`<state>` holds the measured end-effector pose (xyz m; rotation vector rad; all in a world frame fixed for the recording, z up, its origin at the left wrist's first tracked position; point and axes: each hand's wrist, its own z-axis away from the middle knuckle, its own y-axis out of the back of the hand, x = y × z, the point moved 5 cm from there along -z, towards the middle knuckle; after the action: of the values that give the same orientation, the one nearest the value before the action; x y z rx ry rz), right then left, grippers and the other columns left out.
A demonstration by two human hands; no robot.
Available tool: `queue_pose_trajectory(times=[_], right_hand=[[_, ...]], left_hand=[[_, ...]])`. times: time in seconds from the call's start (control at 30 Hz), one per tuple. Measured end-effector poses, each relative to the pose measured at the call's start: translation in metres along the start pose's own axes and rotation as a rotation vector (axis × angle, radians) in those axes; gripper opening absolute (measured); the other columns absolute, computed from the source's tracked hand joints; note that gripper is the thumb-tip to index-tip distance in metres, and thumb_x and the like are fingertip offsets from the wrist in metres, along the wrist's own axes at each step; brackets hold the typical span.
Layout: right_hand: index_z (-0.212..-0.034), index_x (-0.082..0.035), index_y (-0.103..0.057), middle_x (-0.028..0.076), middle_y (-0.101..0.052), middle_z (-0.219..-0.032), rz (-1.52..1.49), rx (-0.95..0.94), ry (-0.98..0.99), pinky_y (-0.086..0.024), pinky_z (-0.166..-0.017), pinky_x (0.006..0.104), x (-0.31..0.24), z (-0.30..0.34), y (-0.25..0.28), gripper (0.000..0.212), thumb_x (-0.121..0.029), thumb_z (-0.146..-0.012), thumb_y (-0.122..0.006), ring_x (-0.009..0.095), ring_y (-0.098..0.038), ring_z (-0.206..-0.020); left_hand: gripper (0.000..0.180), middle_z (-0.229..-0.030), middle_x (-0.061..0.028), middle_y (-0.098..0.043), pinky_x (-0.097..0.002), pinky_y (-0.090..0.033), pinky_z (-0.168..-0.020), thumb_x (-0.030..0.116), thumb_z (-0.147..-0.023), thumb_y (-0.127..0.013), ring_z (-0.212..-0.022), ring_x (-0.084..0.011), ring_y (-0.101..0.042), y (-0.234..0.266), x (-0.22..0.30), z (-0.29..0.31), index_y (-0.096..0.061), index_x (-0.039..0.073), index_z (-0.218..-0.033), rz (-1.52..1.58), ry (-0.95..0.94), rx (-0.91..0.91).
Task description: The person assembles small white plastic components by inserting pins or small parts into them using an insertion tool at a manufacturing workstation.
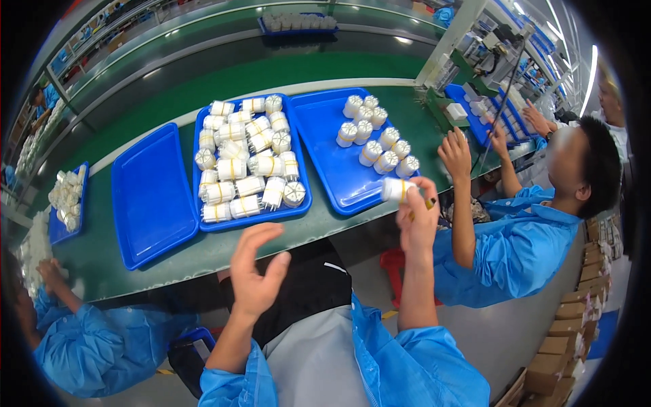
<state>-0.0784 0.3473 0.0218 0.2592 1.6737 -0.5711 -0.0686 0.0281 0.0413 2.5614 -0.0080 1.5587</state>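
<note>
My right hand [419,220] holds a white cylindrical bundle [397,190] with a yellow band round it, over the near right corner of a blue tray [325,136]. A small dark-and-yellow piece [430,203] shows at the same hand's fingers; its kind I cannot make out. On that tray several similar bundles [386,161] stand upright in loose groups. My left hand [258,271] is raised before the table edge, fingers apart and nothing in it. Beyond it lies a middle blue tray [304,205] packed with more banded white bundles [232,168], many lying on their sides.
A bare blue tray [152,197] lies to the left, and a smaller tray [83,203] of white parts stands farther left. Co-workers in blue sit on both sides; the right one's hand [456,152] is near my right hand. A green conveyor [203,91] runs behind.
</note>
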Motion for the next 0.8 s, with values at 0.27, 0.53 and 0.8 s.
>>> queue_pose_trajectory(times=[0.27, 0.53, 0.8], right_hand=[[-0.113, -0.006, -0.049, 0.002, -0.054, -0.070, -0.395, -0.414, -0.511, -0.025, -0.038, 0.0196, 0.040, 0.113, -0.122, 0.041, -0.043, -0.098, -0.056, 0.003, -0.037, -0.043], [-0.065, -0.010, -0.040, 0.001, -0.036, -0.056, -0.526, -0.489, -0.137, -0.026, -0.049, 0.0285, 0.023, 0.085, -0.114, 0.051, -0.041, -0.104, -0.033, 0.013, -0.031, -0.050], [-0.061, -0.013, -0.032, -0.001, -0.036, -0.056, -0.946, -0.686, -0.092, -0.026, -0.052, 0.0324, -0.008, 0.086, -0.141, 0.059, -0.053, -0.104, -0.025, 0.015, -0.028, -0.051]], left_hand=[[0.058, -0.133, -0.0183, -0.055, -0.0389, -0.039, -0.107, 0.021, -0.091, -0.066, -0.121, -0.0242, -0.055, -0.057, -0.026, 0.011, -0.041, -0.002, -0.138, 0.746, 0.374, -0.072], [0.050, -0.098, -0.0131, -0.061, -0.0343, -0.048, -0.082, 0.019, -0.088, -0.063, -0.090, -0.0215, -0.061, -0.031, -0.032, 0.021, -0.047, -0.002, -0.131, 1.050, 0.585, -0.010], [0.034, -0.085, -0.0026, -0.060, -0.0268, -0.048, -0.069, 0.008, -0.078, -0.072, -0.077, -0.0089, -0.056, -0.040, -0.028, 0.034, -0.056, 0.002, -0.108, 0.607, 0.779, -0.158]])
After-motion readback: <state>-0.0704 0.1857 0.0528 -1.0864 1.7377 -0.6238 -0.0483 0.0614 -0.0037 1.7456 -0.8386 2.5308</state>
